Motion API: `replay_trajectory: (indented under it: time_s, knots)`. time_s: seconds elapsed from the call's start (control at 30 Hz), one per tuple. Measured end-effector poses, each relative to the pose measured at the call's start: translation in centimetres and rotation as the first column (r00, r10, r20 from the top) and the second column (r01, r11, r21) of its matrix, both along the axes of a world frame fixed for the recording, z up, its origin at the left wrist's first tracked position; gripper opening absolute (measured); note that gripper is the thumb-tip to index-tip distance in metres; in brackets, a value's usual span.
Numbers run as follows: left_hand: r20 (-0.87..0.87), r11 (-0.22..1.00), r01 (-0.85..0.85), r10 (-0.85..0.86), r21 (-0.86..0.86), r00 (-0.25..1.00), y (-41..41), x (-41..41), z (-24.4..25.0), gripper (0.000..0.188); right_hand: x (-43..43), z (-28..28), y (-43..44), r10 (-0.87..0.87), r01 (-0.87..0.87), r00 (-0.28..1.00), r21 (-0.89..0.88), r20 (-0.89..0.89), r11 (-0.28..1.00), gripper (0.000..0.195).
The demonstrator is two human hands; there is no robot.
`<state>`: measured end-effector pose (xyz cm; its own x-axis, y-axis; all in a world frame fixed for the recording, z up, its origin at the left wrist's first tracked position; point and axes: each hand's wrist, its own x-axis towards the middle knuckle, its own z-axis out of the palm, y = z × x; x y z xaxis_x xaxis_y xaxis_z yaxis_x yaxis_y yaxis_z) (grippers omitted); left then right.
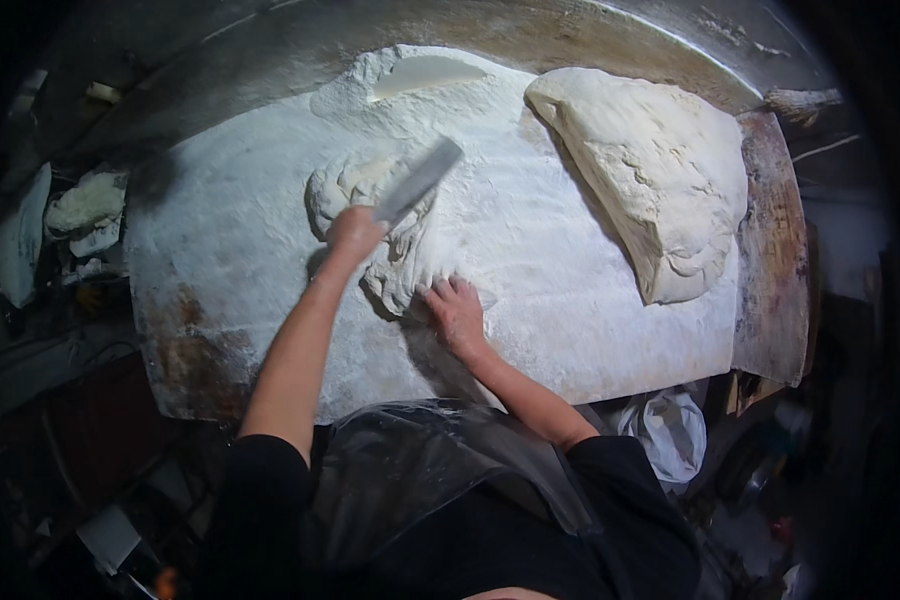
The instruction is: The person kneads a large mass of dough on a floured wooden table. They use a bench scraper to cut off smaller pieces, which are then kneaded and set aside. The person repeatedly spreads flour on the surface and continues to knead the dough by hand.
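My left hand (356,231) grips a flat grey metal blade (420,181), which looks like a dough knife or scraper. It is slightly blurred and slants up to the right across a lumpy, folded dough piece (401,262). The blade hides part of that dough, so whether its edge touches is not clear. At the near right end of the same dough, my right hand (457,315) has its fingers bent over it, holding it against the floured board (570,337). To the right lies a much larger, smooth dough mass (652,180).
A heap of white flour (427,79) lies at the board's far side, before a raised curved wall (270,64). At right is a bare wooden end piece (771,247); a brush (802,100) lies beyond it. A white plastic bag (667,435) hangs below the near edge.
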<state>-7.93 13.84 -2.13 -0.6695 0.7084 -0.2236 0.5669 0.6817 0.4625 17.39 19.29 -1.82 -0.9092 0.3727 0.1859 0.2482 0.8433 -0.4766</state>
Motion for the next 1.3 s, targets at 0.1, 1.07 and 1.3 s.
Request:
replay_trajectory:
  time_s: [0.1,1.07,1.3]
  knots:
    - [0.656,0.852,-0.507,0.31,0.128,0.688,-2.1,0.3,0.9,0.028,3.1,1.3,-1.5,-0.04,0.038,0.999,-0.186,-0.007,0.982,0.059]
    - [0.879,0.615,-0.788,0.391,-0.028,0.274,-23.5,6.9,-0.5,0.022,6.1,-0.4,-6.7,-0.141,0.146,0.973,-0.015,0.181,0.989,0.084]
    - [0.373,0.844,-0.533,0.474,0.068,0.798,-27.7,5.9,-2.8,0.047,4.4,-0.4,-10.2,-0.193,0.308,0.892,-0.237,0.409,0.921,0.07]
